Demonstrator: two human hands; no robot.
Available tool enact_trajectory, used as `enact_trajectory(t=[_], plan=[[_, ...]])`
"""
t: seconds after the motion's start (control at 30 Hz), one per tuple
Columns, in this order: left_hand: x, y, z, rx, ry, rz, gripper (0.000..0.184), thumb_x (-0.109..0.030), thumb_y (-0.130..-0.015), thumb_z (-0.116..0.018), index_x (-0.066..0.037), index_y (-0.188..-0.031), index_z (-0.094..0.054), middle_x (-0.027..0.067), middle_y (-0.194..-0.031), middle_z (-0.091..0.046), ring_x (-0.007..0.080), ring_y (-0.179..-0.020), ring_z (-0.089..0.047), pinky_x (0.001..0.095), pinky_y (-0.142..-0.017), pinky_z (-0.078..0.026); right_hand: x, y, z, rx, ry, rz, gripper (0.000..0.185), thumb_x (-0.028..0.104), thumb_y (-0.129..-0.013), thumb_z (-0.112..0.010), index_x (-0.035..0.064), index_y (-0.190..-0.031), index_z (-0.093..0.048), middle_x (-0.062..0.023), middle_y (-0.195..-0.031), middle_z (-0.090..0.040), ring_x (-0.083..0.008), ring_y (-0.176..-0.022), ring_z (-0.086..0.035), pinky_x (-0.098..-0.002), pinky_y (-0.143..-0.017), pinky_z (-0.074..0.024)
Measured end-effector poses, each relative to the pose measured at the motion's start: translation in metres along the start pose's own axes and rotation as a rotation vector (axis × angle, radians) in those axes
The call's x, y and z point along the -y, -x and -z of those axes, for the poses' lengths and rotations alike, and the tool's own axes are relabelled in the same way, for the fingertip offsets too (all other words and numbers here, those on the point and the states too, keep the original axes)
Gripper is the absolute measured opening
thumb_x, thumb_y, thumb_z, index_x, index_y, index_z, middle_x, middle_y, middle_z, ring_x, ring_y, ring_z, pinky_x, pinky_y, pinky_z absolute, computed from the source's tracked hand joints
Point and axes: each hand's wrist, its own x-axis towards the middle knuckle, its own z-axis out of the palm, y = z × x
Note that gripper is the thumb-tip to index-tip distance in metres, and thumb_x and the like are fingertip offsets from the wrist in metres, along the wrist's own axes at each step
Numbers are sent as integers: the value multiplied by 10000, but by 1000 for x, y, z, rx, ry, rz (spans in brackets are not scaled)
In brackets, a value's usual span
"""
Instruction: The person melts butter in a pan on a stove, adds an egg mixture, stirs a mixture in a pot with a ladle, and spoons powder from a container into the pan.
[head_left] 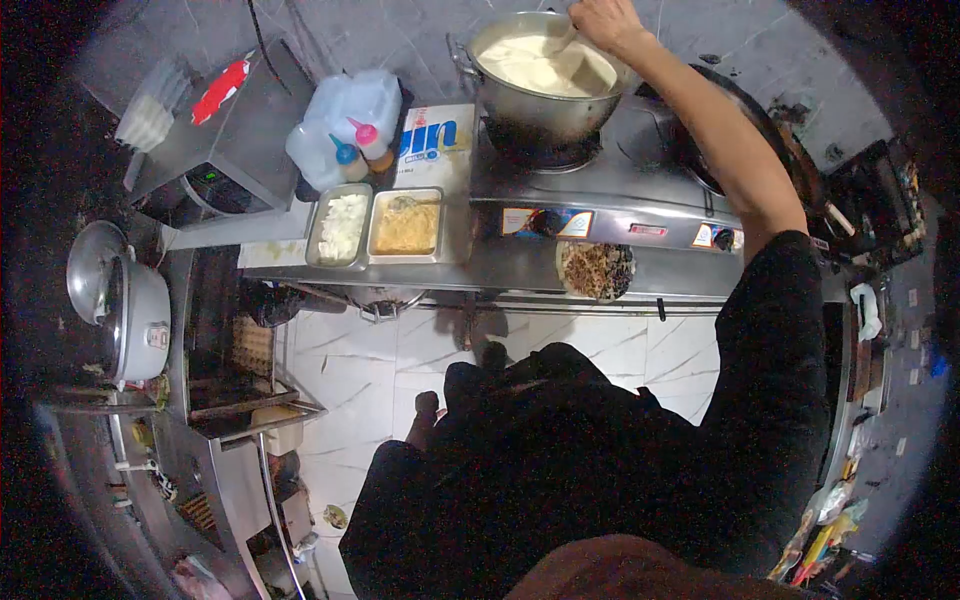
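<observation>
My right hand (605, 22) is closed round the top of a stirring utensil (568, 42), over the far rim of a large metal pot (545, 112). The utensil slants down into thick cream-coloured liquid (525, 65), and its lower end is hidden there. Under the pot is a burner of the steel gas stove (640, 190). Low beside my body, my left hand (427, 403) hangs above the tiled floor, small and dark in view. Its fingers look curled in, with nothing visible in them.
Left of the stove stand a tray of white chunks (343, 228), a tray of yellowish paste (405, 230), squeeze bottles (370, 140) and a plastic container (360, 100). A round dish with brown bits (596, 270) sits at the front edge. A rice cooker (140, 320) is far left.
</observation>
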Motion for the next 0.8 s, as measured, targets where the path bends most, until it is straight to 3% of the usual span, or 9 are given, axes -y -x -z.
enact_trajectory(t=[0.2, 0.33, 0.43, 0.47, 0.5, 0.57, 0.67, 0.77, 0.8], plan=[[2, -35, 33, 190, 112, -134, 262, -264, -786, -544, -39, -878, -641, 162, -788, -637, 342, -730, -610, 433, -668, -471, -23, 27, 10, 92, 25, 9, 254, 318, -777, -544, 128, -871, -682, -107, -952, -629, -247, -1096, -461, -586, -962, -238], [-45, -49, 205, 260, 392, -425, 280, -264, -806, -527, -28, -911, -636, 167, -807, -637, 349, -752, -607, 441, -686, -468, -23, 52, 23, -134, 23, 19, 229, 280, -763, -549, 97, -796, -683, -95, -935, -638, -239, -1089, -474, -590, -954, -248], [-85, -40, 327, -171, 455, -525, 294, -263, -820, -514, -20, -936, -632, 171, -821, -637, 354, -768, -606, 447, -700, -466, -18, 65, 74, 104, -157, 80, 209, 259, -745, -553, 95, -723, -680, -83, -871, -644, -228, -1035, -509, -577, -928, -268], [-91, -44, 336, -555, 285, -535, 238, -234, -801, -533, -42, -890, -641, 188, -951, -614, 360, -857, -581, 445, -748, -449, -17, 64, 67, 14, -131, 94, 199, 252, -737, -555, 99, -713, -680, -80, -844, -641, -226, -1009, -520, -569, -920, -273], [-105, -33, 378, -597, 534, -486, 236, -203, -780, -554, -71, -962, -628, 176, -1102, -554, 354, -995, -525, 432, -820, -428, -14, 60, 56, -80, -104, 107, 189, 245, -728, -557, 103, -702, -679, -77, -817, -638, -224, -983, -531, -561, -911, -277], [-113, -53, 402, -1051, 190, -617, 348, -193, -751, -593, -98, -1085, -574, 157, -1144, -517, 339, -1057, -483, 409, -885, -401, -12, 56, 51, -167, -79, 116, 175, 230, -718, -556, 109, -689, -679, -75, -781, -634, -221, -946, -545, -548, -895, -285], [-151, -30, 468, -648, 504, -572, 487, -196, -733, -613, -107, -1198, -499, 123, -1190, -477, 302, -1127, -435, 409, -937, -368, -1, 45, 54, -158, -97, 112, 171, 215, -718, -546, 112, -681, -677, -76, -764, -633, -219, -917, -552, -536, -877, -292], [-177, -59, 445, -940, -8, -577, 486, -200, -733, -616, -99, -1194, -498, 107, -1232, -436, 292, -1154, -402, 449, -941, -354, 5, 31, 47, -127, -119, 100, 190, 211, -742, -524, 111, -696, -679, -77, -804, -637, -216, -922, -537, -531, -869, -292], [-187, -57, 447, -951, 5, -592, 489, -207, -736, -616, -99, -1197, -497, 112, -1243, -422, 301, -1165, -388, 472, -937, -349, 7, 25, 40, -160, -99, 88, 194, 210, -749, -520, 111, -707, -682, -76, -821, -636, -214, -934, -529, -529, -873, -290]])
